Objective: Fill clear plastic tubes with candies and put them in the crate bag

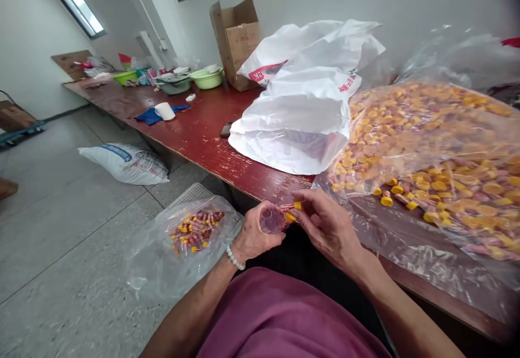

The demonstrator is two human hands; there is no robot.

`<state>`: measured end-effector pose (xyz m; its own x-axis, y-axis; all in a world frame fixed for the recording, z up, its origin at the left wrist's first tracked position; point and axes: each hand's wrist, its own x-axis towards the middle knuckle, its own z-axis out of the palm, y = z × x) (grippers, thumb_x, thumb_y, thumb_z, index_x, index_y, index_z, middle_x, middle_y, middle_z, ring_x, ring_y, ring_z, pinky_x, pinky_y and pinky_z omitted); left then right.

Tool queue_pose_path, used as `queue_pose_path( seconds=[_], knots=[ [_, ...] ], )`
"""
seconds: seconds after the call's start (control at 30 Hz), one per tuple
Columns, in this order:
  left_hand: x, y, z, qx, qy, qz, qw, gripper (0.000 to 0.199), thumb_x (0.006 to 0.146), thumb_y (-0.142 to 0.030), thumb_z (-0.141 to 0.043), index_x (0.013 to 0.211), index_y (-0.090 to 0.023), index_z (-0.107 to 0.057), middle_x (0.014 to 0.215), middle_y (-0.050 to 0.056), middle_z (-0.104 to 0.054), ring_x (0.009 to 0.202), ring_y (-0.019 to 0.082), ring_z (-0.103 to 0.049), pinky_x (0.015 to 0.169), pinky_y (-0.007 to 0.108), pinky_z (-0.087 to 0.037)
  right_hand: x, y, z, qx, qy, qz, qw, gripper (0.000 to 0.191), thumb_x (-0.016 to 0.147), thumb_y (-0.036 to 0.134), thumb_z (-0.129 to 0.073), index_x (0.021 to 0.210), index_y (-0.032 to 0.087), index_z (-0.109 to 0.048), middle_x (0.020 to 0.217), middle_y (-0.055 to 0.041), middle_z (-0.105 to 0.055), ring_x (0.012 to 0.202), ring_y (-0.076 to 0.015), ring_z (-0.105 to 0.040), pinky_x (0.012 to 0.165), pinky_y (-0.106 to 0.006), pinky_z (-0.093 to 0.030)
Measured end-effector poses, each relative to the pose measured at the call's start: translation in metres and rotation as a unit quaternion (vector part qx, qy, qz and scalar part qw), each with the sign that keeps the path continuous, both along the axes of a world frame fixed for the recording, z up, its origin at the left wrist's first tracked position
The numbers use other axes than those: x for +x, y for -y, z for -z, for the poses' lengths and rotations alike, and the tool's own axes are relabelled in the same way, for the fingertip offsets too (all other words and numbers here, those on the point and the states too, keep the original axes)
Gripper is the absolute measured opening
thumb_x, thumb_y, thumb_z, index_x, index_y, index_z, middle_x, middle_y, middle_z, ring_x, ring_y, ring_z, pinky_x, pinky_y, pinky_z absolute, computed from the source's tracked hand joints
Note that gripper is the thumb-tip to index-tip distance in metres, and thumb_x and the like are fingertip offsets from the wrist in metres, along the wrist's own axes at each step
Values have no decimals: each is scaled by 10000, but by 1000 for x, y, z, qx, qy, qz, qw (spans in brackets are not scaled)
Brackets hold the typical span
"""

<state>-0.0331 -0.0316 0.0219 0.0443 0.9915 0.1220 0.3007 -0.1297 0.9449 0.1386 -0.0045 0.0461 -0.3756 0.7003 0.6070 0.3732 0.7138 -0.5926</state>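
My left hand (255, 233), with a beaded bracelet at the wrist, is wrapped round a clear purplish cup (271, 220). Close beside it, my right hand (327, 225) pinches small pink tubes with yellow caps (290, 216) at the cup's right side. More yellow-capped tubes (430, 125) fill a large clear plastic bag on the right of the red table, and a few lie loose at its front. Low on the left, an open clear bag (156, 263) holds a smaller pile of capped tubes (197, 230).
White sacks (296, 103) lie on the red table (195, 130), a cardboard box (242, 41) behind them. Farther left are green basins (207, 79), a white cup (164, 111) and a blue cloth (148, 117). A filled white sack (125, 164) rests on the floor.
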Motion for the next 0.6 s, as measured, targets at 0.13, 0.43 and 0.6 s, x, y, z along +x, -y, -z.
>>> queue_pose_path(
  seconds=[0.13, 0.43, 0.6],
  knots=[
    [0, 3, 3, 24, -34, 6, 999, 385, 542, -71, -672, 904, -148, -565, 834, 14, -637, 728, 144, -581, 693, 250, -462, -9, -8, -3, 12, 40, -74, 996, 203, 901, 189, -501, 1098, 222, -536, 964, -53, -628, 864, -158, -612, 736, -283, -522],
    [-10, 3, 0, -35, 56, -12, 998, 338, 504, -77, -718, 798, -147, -566, 760, -16, -601, 680, 118, -527, 640, 222, -417, -9, -8, -1, -23, 102, -98, 990, 403, 748, 63, -437, 1103, 228, -529, 1282, -97, -491, 1211, -255, -458, 971, -480, -428],
    [-12, 17, 16, -148, 166, -60, 973, 413, 417, -71, -747, 784, -146, -572, 715, -30, -559, 624, 91, -473, 550, 200, -394, -15, -3, 32, 1, 178, -117, 977, 584, 678, 127, -529, 1239, 276, -461, 1370, -95, -437, 1173, -315, -487, 895, -530, -471]
  ],
)
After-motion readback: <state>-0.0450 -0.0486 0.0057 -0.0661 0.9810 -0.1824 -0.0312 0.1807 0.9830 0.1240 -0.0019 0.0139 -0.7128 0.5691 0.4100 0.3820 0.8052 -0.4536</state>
